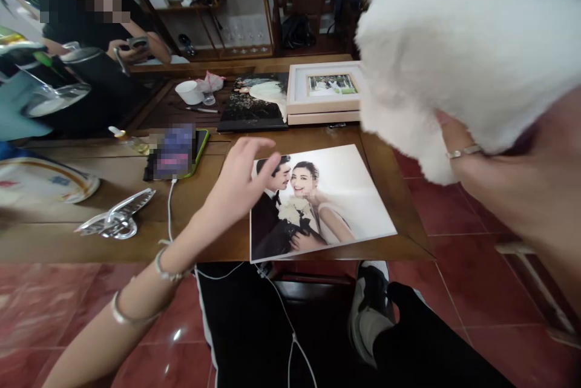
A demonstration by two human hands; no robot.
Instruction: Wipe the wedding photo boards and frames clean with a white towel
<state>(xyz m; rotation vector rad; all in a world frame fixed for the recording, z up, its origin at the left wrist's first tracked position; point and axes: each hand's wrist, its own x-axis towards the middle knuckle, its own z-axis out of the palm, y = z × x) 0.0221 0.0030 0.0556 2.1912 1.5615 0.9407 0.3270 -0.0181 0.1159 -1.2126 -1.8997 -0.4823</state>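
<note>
Grip the fluffy cloth [454, 49] firmly, touch the photo [363, 200] lightly
Right hand [503, 176] clamps the cloth right of the photo on the worktop [385, 164]; left hand [240, 179], fingers apart, is at the photo's left.

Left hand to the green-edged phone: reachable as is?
Likely yes. The left hand looks empty, and the phone lies on the table just to its left, with no object showing between them. A white cable runs from the phone's near edge, so it might snag.
</note>
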